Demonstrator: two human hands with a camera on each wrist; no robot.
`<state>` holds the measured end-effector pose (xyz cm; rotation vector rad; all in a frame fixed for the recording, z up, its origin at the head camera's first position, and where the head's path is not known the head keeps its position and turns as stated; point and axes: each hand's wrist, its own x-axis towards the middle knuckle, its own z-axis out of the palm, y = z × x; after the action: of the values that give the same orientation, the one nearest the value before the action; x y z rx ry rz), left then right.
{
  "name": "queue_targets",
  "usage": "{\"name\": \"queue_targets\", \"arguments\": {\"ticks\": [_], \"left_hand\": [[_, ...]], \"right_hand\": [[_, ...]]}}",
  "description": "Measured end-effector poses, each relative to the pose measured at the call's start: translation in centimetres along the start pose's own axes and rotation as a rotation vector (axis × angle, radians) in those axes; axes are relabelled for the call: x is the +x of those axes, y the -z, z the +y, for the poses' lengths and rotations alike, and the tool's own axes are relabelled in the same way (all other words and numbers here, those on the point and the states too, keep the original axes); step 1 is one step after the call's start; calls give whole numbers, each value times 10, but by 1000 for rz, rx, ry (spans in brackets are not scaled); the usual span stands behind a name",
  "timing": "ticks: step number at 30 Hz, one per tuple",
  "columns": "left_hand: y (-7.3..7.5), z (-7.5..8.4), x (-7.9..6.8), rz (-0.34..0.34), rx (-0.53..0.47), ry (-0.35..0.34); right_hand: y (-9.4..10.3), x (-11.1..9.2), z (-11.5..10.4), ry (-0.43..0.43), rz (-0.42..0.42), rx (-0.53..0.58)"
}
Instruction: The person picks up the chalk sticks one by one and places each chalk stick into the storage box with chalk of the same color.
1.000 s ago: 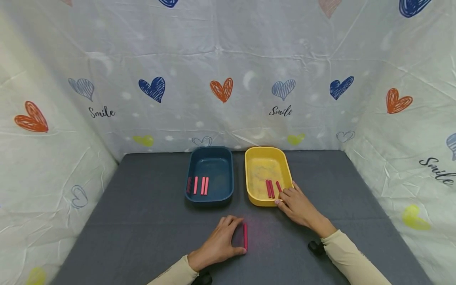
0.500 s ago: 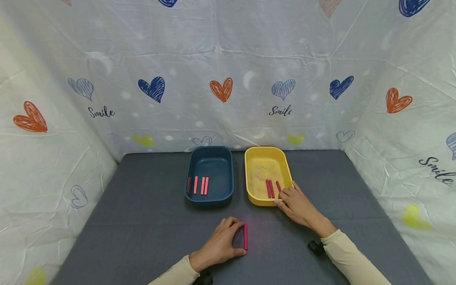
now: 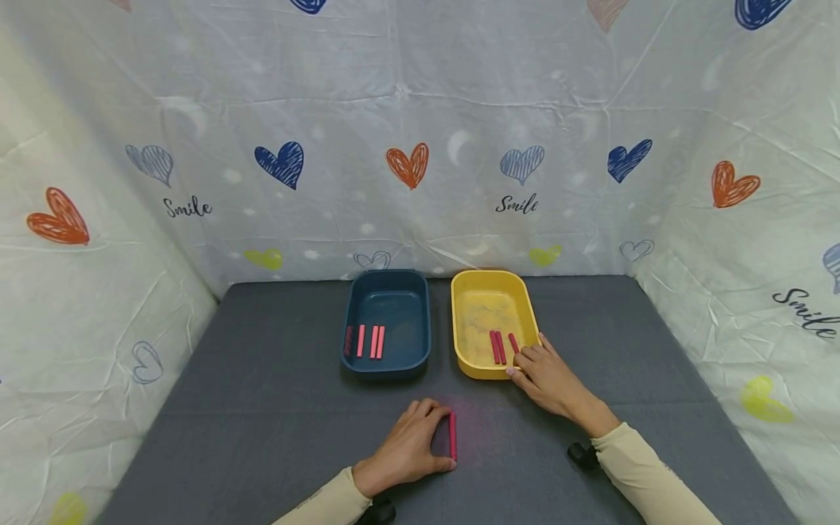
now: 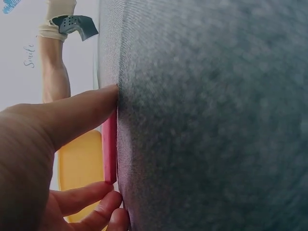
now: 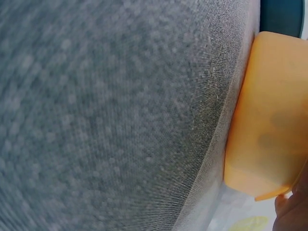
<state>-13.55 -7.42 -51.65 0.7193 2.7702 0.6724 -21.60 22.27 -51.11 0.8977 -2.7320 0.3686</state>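
Observation:
A slim dark pink stick (image 3: 453, 436) lies on the grey cloth, pointing away from me. My left hand (image 3: 405, 446) pinches it by its two ends, thumb at the near end and index finger at the far one. The left wrist view shows the same stick (image 4: 109, 147) between thumb and fingers, close along the cloth. My right hand (image 3: 550, 380) grips the near right corner of the yellow tray (image 3: 462, 321), fingers over the rim. Inside that tray lie 3 dark pink sticks (image 3: 498, 348), the rightmost partly hidden by my fingers.
Left of the yellow tray stands a dark blue tray (image 3: 425, 321) with several lighter pink sticks (image 3: 374, 342) in it. Both trays stand at the back of the cloth-covered table (image 3: 275, 379). A white curtain (image 3: 341, 219) printed with hearts hangs behind and along both sides.
My left hand has shifted very slightly to the right, its index finger now right at the stick's far end. The right hand and both trays have stayed in place.

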Motion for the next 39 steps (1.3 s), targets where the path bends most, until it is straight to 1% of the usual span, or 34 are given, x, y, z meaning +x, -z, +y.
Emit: {"name": "queue_targets", "arguments": {"ticks": [7,11,17,21,26,28,35,39], "left_hand": [[0,1,-2,4,-20,4],[0,2,-4,18,-33,-3],[6,3,-6,24,-81,3],[12,4,-6,41,-93,-1],[24,7,-3,94,-97,-23],[29,9,-1,111,-103,-23],[47,12,5,137,-108,-15],[59,15,9,168,-111,-14]], "right_hand": [[0,-1,-1,-10,-11,4],[1,-1,-1,-22,-27,4],[1,-1,-1,-29,-39,14],[0,-1,0,-26,-35,12],[0,-1,1,-20,-30,12],[1,-1,1,-14,-21,17],[1,0,1,-1,1,17],[0,0,1,1,13,12]]}}
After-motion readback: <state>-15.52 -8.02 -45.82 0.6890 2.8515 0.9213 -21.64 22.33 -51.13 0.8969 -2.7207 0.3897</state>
